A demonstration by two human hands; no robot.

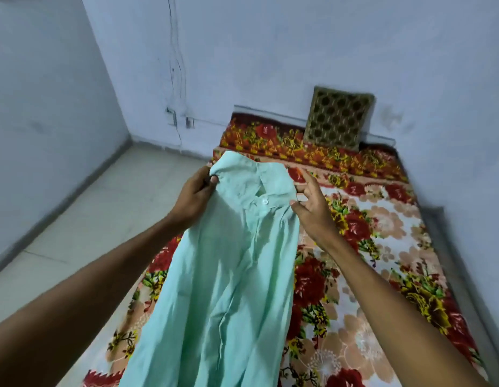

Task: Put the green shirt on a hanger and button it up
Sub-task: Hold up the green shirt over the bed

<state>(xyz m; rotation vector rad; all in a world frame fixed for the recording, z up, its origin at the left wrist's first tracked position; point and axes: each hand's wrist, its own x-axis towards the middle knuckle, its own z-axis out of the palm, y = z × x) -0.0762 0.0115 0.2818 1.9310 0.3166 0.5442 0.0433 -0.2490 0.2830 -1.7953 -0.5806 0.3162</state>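
Left grip: left hand (193, 197) has its thumb and curled fingers closed on the shoulder of the green shirt (226, 275), bunching the cloth there.
Right grip: right hand (312, 208) sits at the opposite shoulder with fingers half spread; thumb and forefinger seem to nip the shirt's edge, though blur makes the contact hard to read.
Arm pose: both bare forearms reach forward from the lower corners of the view, wrists raised, holding the shirt up between them.
Shirt: it hangs lengthwise from the two hands over the bed (382, 247), collar at the far end, tail dropping out of view at the near edge; a white button (264, 201) shows just under the collar, and the front lies creased.
Hanger: something dark shows by the left thumb; I cannot tell whether it is the hanger.
Bed: a floral bedspread in red, yellow and cream covers it; the shirt hangs over its left edge, while the right half lies bare.
Floor: pale tiles (75, 219) run beside the bed's left edge to the wall.
Far end: a patterned cushion (337, 121) stands upright at the head of the bed, leaning on the blue wall (298, 51).
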